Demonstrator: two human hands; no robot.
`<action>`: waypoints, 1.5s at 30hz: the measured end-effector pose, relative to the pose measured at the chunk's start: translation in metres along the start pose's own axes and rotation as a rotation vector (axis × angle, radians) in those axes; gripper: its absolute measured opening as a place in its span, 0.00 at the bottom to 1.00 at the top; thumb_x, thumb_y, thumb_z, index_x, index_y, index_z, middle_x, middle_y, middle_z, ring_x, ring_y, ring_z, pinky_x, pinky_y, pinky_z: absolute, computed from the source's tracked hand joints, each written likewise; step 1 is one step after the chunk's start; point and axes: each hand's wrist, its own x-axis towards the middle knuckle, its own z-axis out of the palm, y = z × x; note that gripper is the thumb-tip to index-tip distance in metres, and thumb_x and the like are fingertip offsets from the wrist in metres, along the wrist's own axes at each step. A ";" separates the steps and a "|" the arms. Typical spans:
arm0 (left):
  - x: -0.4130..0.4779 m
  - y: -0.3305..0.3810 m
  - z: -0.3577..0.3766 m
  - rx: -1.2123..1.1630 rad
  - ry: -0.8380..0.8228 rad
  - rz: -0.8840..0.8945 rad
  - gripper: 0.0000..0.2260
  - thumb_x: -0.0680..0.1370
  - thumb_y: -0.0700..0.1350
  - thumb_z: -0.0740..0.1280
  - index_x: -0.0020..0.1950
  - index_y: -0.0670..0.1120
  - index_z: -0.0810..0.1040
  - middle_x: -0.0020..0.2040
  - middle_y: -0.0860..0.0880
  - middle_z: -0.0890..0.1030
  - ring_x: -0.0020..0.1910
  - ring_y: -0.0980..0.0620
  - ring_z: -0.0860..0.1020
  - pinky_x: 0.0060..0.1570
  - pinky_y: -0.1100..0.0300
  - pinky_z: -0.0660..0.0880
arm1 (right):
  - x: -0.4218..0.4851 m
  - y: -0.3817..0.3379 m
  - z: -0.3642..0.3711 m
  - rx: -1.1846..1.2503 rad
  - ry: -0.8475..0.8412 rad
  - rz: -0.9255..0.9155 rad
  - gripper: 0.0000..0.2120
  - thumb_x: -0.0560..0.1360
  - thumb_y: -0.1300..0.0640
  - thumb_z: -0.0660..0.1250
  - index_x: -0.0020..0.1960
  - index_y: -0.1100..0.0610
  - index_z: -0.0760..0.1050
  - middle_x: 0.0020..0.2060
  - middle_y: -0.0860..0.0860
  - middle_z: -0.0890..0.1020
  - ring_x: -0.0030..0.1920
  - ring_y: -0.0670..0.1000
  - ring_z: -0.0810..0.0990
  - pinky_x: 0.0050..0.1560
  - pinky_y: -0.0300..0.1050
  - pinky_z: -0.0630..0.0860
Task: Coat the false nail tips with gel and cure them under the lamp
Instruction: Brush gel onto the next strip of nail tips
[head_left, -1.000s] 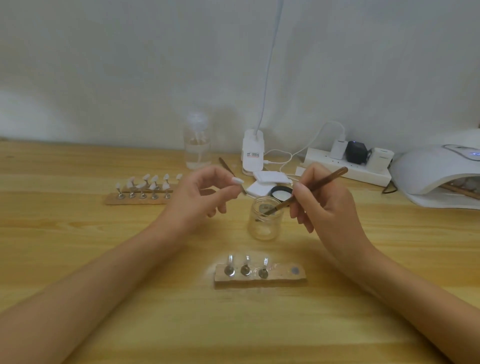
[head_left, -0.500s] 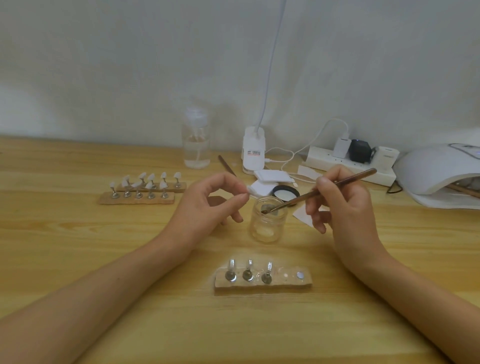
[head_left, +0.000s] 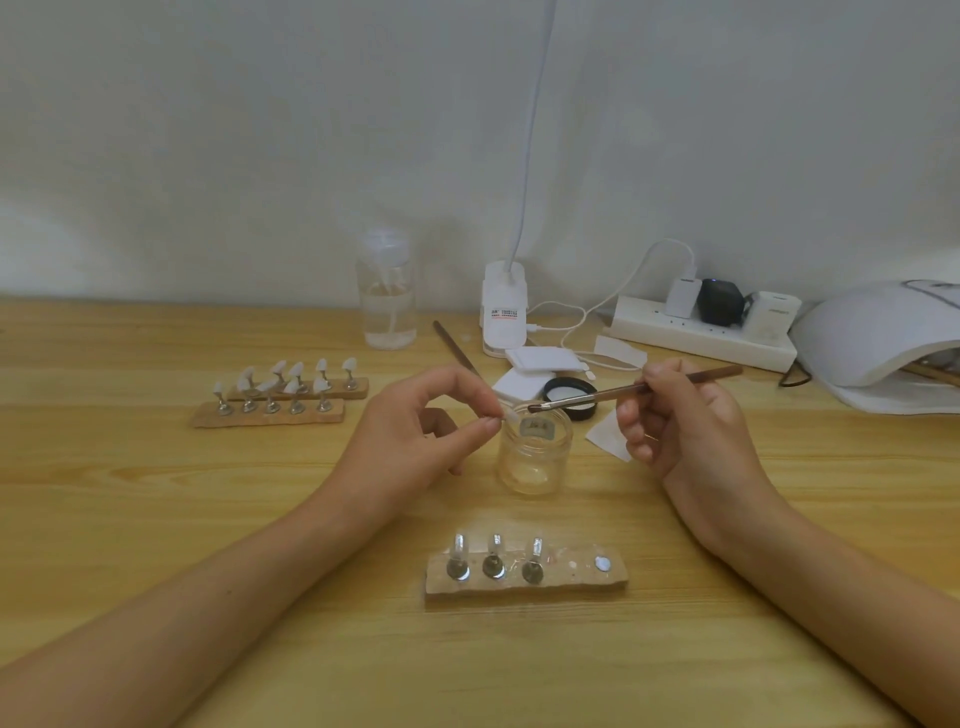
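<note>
My left hand (head_left: 415, 431) pinches a small nail tip on its stand (head_left: 508, 414) between thumb and forefinger, just left of the glass gel jar (head_left: 535, 452). In my right hand (head_left: 685, 431) is a brown brush (head_left: 639, 388), its bristles over the jar's mouth and close to the tip. A wooden holder (head_left: 524, 577) in front of me carries three clear tips on metal stands, with free magnets at its right end. Two more wooden holders (head_left: 270, 410) at the left carry several white tips. The white curing lamp (head_left: 883, 338) stands at the far right.
Behind the jar lie its black lid (head_left: 571, 391), white wipes (head_left: 535, 364), a second brush (head_left: 457, 351), a clear pump bottle (head_left: 387, 301), a clip lamp base (head_left: 504, 312) and a power strip (head_left: 701, 332) with plugs and cables.
The brush has come up out of the jar, its bristles now at the rim beside the nail tip. My left hand has shifted slightly right toward the jar.
</note>
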 end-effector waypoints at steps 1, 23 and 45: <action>0.000 0.000 0.000 0.002 0.000 -0.001 0.06 0.74 0.40 0.73 0.42 0.50 0.81 0.46 0.56 0.82 0.29 0.54 0.76 0.36 0.63 0.76 | 0.000 0.001 0.000 -0.002 -0.009 -0.004 0.09 0.82 0.59 0.59 0.43 0.57 0.70 0.28 0.51 0.78 0.28 0.46 0.75 0.25 0.36 0.70; -0.003 0.003 -0.001 0.026 0.021 -0.026 0.05 0.73 0.42 0.75 0.40 0.50 0.82 0.33 0.51 0.79 0.26 0.58 0.67 0.29 0.69 0.66 | 0.000 0.003 -0.001 -0.062 -0.056 -0.070 0.09 0.80 0.58 0.62 0.41 0.56 0.71 0.30 0.53 0.80 0.29 0.48 0.78 0.27 0.37 0.73; -0.003 0.002 -0.001 0.050 0.035 0.066 0.04 0.72 0.40 0.75 0.40 0.48 0.82 0.35 0.59 0.79 0.25 0.59 0.64 0.30 0.72 0.64 | -0.001 0.002 0.002 -0.064 -0.147 -0.093 0.09 0.74 0.50 0.66 0.40 0.53 0.72 0.32 0.54 0.81 0.30 0.49 0.79 0.27 0.37 0.73</action>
